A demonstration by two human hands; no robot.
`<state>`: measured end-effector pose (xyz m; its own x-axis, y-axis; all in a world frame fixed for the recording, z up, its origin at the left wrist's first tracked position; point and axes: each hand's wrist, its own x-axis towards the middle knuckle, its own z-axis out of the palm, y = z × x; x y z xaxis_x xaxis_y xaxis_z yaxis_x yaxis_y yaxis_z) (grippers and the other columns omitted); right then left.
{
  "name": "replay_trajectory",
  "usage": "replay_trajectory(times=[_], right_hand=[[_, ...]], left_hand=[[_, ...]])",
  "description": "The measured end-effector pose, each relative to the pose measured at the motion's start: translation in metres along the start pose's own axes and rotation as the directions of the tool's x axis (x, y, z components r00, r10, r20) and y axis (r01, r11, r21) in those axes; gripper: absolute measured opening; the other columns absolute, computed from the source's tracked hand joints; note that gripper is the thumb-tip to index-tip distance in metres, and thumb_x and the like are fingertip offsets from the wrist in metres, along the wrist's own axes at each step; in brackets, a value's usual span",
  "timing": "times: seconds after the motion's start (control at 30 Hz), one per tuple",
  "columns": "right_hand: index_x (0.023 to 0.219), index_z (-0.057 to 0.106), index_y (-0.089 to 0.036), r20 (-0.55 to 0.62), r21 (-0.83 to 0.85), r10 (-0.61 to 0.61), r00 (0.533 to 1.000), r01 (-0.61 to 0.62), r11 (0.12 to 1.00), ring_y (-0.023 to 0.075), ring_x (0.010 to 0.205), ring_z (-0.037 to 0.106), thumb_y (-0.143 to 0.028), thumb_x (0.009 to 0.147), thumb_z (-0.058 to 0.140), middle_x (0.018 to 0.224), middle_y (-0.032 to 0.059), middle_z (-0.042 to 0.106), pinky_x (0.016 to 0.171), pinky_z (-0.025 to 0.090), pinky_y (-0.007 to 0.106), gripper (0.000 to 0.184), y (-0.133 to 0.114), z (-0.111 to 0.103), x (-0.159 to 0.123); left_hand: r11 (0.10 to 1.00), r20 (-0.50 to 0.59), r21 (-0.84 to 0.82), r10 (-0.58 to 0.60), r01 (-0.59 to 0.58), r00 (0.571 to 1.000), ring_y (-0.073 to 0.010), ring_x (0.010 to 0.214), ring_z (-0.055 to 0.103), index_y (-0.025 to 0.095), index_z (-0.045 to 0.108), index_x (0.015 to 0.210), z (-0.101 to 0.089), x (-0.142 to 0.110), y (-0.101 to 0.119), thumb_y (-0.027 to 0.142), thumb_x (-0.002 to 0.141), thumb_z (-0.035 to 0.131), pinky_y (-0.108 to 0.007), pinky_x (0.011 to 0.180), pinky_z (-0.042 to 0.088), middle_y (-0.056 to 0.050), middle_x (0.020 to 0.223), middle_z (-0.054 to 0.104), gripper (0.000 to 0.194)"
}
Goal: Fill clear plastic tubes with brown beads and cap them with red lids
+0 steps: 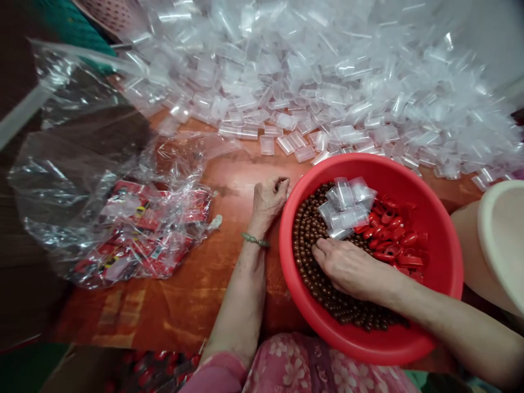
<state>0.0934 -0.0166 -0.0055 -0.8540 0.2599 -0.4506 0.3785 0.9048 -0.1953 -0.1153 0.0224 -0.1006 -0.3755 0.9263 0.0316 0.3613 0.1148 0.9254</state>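
Observation:
A red plastic basin [442,240] stands at the table's near edge. It holds brown beads [305,229] on its left side, red plastic pieces [393,234] on its right, and a few small clear bags [346,204] on top. My right hand [352,267] reaches into the basin, palm down, fingers curled into the brown beads. My left hand [268,199] rests on the wooden table [229,180] just outside the basin's left rim, fingers closed in a loose fist; what is in it is hidden. A green bead bracelet [254,239] circles that wrist.
A big heap of small clear bags [327,76] covers the far side of the table. A large clear plastic bag [135,229] with red packets lies at the left. A cream container [503,240] stands at the right edge. A pink basket [110,13] sits far left.

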Motion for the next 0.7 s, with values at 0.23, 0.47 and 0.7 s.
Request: replay_trajectory(times=[0.23,0.47,0.7], right_hand=[[0.096,0.055,-0.015,-0.093,0.486,0.024,0.995,0.024,0.874,0.0201,0.081,0.059,-0.014,0.078,0.062,0.093,0.0075,0.063,0.075,0.048,0.032,0.020,0.018,0.004,0.008],[0.110,0.055,-0.018,-0.328,0.726,0.027,0.944,0.233,0.647,0.0177,0.088,0.062,-0.014,0.074,0.064,0.103,0.0058,0.066,0.080,0.050,0.030,0.037,0.022,0.005,0.003],[0.115,0.060,-0.016,-0.420,0.807,0.122,0.899,0.309,0.503,0.0159,0.090,0.066,-0.015,0.077,0.065,0.103,0.0053,0.070,0.081,0.052,0.029,0.038,0.024,-0.016,-0.005]], left_hand=[[1.000,0.000,-0.013,-0.007,0.007,1.000,-0.0204,0.076,0.069,0.018,0.076,0.093,-0.002,-0.003,0.004,0.029,0.085,0.060,-0.027,0.067,0.050,-0.008,0.084,0.078,0.022],[0.995,-0.020,-0.098,-0.023,0.021,1.000,-0.0179,0.073,0.067,0.017,0.076,0.091,-0.002,0.000,-0.004,0.032,0.083,0.061,-0.026,0.067,0.049,-0.005,0.080,0.076,0.022],[0.967,-0.064,-0.250,-0.060,0.042,0.996,-0.0114,0.057,0.059,0.015,0.073,0.086,-0.007,0.003,-0.012,0.037,0.081,0.064,-0.022,0.057,0.047,0.000,0.066,0.068,0.025]])
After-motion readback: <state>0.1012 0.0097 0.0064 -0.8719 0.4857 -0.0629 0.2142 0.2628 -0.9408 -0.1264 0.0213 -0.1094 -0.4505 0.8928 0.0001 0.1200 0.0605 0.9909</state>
